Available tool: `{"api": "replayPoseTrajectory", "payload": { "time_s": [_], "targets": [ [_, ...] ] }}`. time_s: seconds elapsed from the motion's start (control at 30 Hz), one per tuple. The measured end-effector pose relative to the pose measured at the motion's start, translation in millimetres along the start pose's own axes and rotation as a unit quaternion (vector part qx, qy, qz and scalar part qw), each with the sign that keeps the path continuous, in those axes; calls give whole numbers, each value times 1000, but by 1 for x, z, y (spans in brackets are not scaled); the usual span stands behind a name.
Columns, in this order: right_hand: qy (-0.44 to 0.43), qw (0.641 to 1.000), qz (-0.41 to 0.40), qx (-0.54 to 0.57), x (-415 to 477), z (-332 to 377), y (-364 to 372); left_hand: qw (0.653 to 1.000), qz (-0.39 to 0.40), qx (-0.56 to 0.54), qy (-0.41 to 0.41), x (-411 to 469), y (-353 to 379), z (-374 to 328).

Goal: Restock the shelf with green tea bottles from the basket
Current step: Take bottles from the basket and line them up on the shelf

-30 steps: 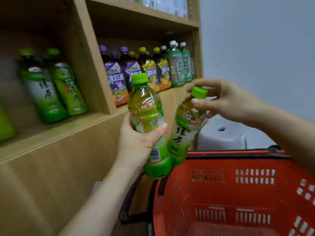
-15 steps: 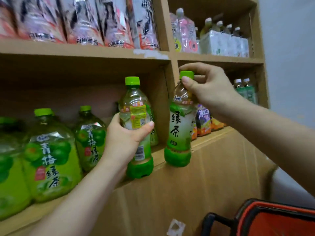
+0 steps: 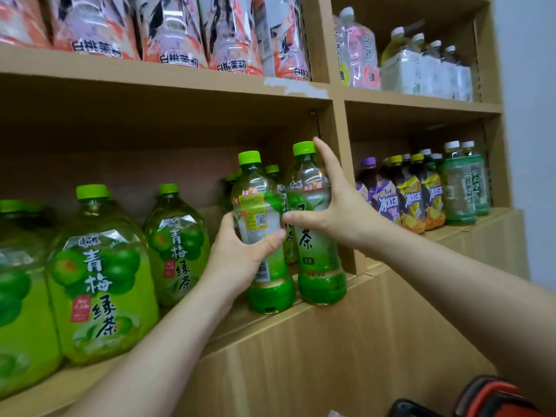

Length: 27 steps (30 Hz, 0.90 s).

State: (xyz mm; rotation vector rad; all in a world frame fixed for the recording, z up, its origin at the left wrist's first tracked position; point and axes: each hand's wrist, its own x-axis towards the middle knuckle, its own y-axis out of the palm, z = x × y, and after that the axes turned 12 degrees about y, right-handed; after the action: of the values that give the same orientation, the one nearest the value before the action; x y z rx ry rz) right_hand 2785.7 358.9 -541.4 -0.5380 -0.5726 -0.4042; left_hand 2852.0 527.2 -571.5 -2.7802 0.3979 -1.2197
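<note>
Green tea bottles are being set at the front edge of the middle shelf [image 3: 301,320], in the left bay against the upright divider, so the restocking is judged to be under way and not finished. Going left to right: three large green plum tea jugs [image 3: 102,275] are counted along the left of that shelf, the leftmost cut by the frame edge. Next, the left hand [image 3: 240,260] is wrapped around the lower body of one green tea bottle [image 3: 264,236], which is tilted slightly and appears to rest on the board's edge, though contact cannot be confirmed. Just beside it, a second green tea bottle [image 3: 319,242] stands upright at the edge, and the right hand [image 3: 340,212] is spread against it, thumb across the front and fingers up the side, not fully closed. Behind these two, at least two more green caps are made out; the exact count is hidden. In the right bay, purple-capped and yellow-capped iced tea bottles [image 3: 406,200] and pale green bottles [image 3: 463,188] are seen, too crowded to count. Only a corner of the red basket [image 3: 496,398] is visible at the bottom right, so what is left inside cannot be told.
</note>
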Motion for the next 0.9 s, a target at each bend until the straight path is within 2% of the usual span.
{"api": "replayPoseTrajectory", "payload": {
  "time_s": [0.17, 0.3, 0.37, 0.47, 0.67, 0.9],
  "targets": [
    [24, 997, -51, 56, -17, -37, 20, 995, 15, 90, 32, 1, -8, 5],
    [75, 989, -43, 121, -25, -58, 30, 997, 58, 13, -42, -5, -8, 12],
    [93, 987, -40, 127, -29, -65, 34, 992, 68, 99, -42, -8, -1, 14],
    [105, 990, -72, 56, -29, -71, 39, 968, 48, 244, -21, -7, 8, 10],
    [111, 978, -172, -46, -29, -66, 36, 959, 40, 277, -33, 14, 10, 17],
    [120, 952, -210, -187, -17, -63, 45, 958, 44, 282, -36, 30, 22, 31]
  ]
}}
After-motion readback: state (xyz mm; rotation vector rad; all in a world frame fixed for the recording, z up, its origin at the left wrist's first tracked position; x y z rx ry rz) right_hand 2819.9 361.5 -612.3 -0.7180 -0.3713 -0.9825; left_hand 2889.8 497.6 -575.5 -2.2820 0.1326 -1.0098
